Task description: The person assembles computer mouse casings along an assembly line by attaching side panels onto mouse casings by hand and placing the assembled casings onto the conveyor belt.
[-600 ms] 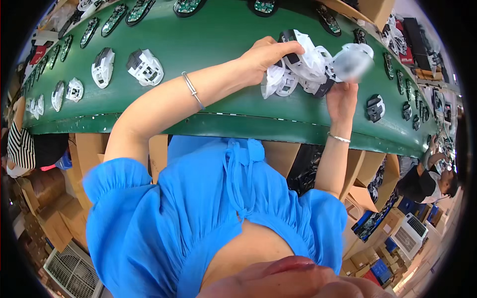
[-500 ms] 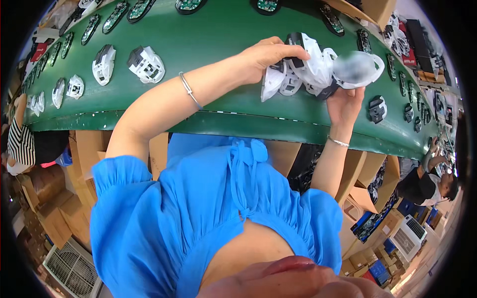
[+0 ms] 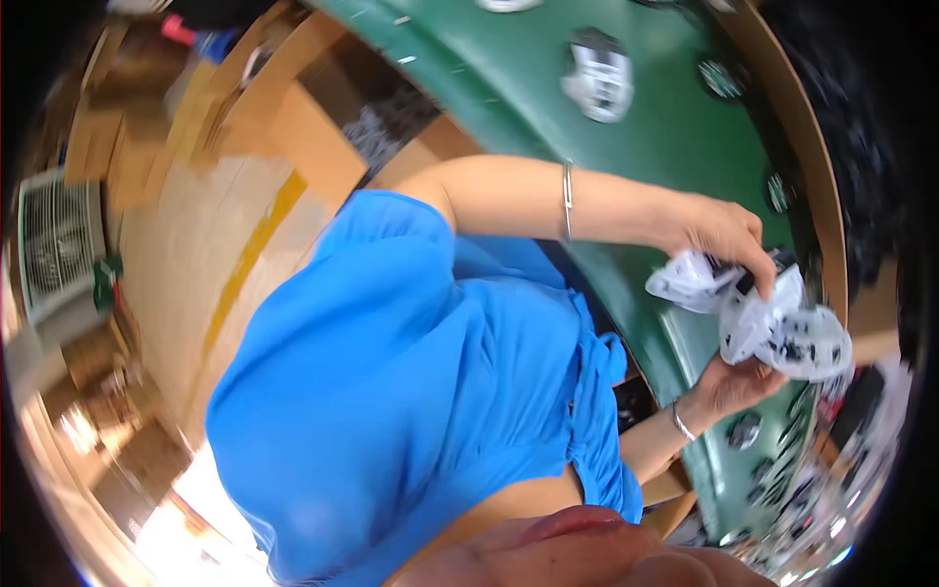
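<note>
Several white-and-black plastic shells are bunched between my two hands at the right of the view. My left hand point(image 3: 719, 235) reaches over from above, its fingers curled onto a white shell point(image 3: 748, 323) with a dark part at its top. Another white shell point(image 3: 690, 281) hangs beneath the left palm. From below, my right hand point(image 3: 734, 386) grips a rounded white shell point(image 3: 810, 342) with dark openings. The shells touch or overlap, so I cannot tell exactly how many there are. Motion blur softens their details.
Beneath my hands runs a green work surface point(image 3: 675, 127). A white-and-black shell point(image 3: 599, 76) lies on it, with dark-cased circuit boards point(image 3: 722, 78) along the far side. A cardboard box point(image 3: 817, 127) borders that side. Open cartons point(image 3: 303, 137) and a grey fan unit point(image 3: 61, 240) stand at left.
My view has swung sharply, so the green surface now slants down the right side. Both hands, with the shells still in them, now appear lower and farther right.
</note>
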Demonstrator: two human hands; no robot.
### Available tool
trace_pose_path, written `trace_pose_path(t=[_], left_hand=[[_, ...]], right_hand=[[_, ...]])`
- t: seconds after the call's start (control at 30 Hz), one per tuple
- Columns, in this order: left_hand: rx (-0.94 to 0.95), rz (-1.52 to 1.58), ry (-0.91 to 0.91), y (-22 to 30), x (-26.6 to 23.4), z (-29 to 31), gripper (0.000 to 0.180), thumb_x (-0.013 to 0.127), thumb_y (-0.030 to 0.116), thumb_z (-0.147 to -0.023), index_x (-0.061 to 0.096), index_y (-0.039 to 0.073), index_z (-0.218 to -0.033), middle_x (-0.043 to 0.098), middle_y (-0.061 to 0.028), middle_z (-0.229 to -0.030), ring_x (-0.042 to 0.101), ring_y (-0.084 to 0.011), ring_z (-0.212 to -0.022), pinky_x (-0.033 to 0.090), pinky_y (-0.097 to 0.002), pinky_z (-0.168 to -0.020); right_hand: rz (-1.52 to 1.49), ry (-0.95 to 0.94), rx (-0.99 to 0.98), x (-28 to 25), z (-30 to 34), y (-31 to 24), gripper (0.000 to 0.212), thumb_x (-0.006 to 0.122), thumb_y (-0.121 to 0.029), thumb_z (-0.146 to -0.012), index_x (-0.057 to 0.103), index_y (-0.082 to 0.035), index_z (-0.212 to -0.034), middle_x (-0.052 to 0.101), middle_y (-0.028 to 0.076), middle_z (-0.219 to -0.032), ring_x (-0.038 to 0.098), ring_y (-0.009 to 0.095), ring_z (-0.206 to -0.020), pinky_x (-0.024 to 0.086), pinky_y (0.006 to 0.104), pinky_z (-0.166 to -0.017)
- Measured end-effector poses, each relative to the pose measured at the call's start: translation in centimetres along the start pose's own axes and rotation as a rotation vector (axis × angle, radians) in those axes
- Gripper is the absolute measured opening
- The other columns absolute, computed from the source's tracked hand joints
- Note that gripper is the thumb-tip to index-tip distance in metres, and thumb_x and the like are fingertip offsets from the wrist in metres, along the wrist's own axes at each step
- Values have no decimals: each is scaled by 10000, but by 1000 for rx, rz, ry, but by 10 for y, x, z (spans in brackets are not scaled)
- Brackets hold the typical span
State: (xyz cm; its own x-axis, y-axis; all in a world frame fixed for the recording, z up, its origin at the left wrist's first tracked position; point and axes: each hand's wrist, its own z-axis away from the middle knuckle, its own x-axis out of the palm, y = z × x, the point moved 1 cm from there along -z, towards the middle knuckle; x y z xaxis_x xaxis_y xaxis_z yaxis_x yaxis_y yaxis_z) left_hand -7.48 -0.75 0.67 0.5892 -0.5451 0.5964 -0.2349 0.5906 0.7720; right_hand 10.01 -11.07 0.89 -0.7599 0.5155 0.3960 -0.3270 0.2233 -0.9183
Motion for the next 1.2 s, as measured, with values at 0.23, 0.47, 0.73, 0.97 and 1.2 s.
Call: trace_pose_path(t=[0.23, 0.47, 0.73, 0.97, 1.2], left_hand=[[448, -290, 467, 32, -89, 189, 596, 786, 317, -630, 557, -12, -1071, 575, -86, -993, 540, -147, -907, 437, -259, -741], [796, 81, 686, -19, -237, 380, 535, 630, 251, -749, 523, -25, -1194, 586, -131, -1140, 585, -210, -1017, 482, -337, -884], [431, 439, 1138, -206, -461, 410, 252, 616, 265, -811, 603, 63, -961, 630, -63, -898, 595, -199, -809, 484, -354, -838], [-34, 1103, 1006, -207, -523, 264, 279, 651, 278, -771, 605, 94, -976, 643, -101, -1038, 638, -289, -866, 528, -472, -800], [-62, 1238, 1020, -283, -561, 302, 271, 583, 432, -794, 585, 167, -856, 585, -23, -778, 522, -188, -646, 358, -284, -512]], right_hand=[[-41, -296, 54, 160, 57, 52, 544, 582, -280, -806, 465, -19, -1269, 521, 143, -1249, 514, 299, -1146, 424, 465, -990], [332, -1158, -162, 347, 170, 195, 442, 838, -332, -618, 661, -27, -885, 550, 97, -895, 551, 219, -851, 452, 307, -755], [193, -827, 1041, 354, 229, 458, 391, 700, -317, -797, 611, -56, -1074, 586, 46, -1048, 528, 135, -951, 424, 313, -791], [460, -231, 1109, 269, 171, 584, 679, 666, -458, -784, 436, -125, -1329, 380, 132, -1384, 439, 221, -1195, 417, 389, -932], [498, -600, 1111, 258, 224, 532, 567, 654, -387, -794, 498, -85, -1249, 455, 135, -1285, 492, 204, -1124, 453, 364, -872]])
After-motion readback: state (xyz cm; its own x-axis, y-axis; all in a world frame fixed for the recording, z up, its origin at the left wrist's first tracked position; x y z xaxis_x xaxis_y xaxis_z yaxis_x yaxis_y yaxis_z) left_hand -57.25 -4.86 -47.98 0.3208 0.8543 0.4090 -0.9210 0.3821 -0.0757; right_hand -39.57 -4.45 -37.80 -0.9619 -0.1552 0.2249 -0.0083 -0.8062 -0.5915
